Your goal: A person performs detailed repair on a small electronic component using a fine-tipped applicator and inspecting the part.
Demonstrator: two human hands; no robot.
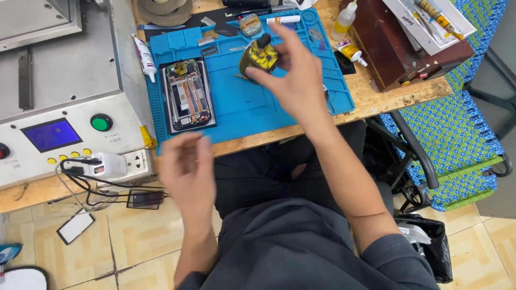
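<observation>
Between the right hand [301, 80]'s thumb and fingertips sits a small, yellow-taped dark gadget [259, 55], pinched by its sides; it looks light, rigid, probably delicate. Below-left, the left hand [185, 169] hangs open, empty, blurred, near the opened phone [187, 95] on the blue silicone mat [252, 107].

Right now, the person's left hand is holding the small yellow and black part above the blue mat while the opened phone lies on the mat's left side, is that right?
Not quite: the head view shows the right hand, not the left, holding the small yellow and black part above the blue mat. The left hand is empty, near the table edge. The opened phone does lie on the mat's left side.
</observation>
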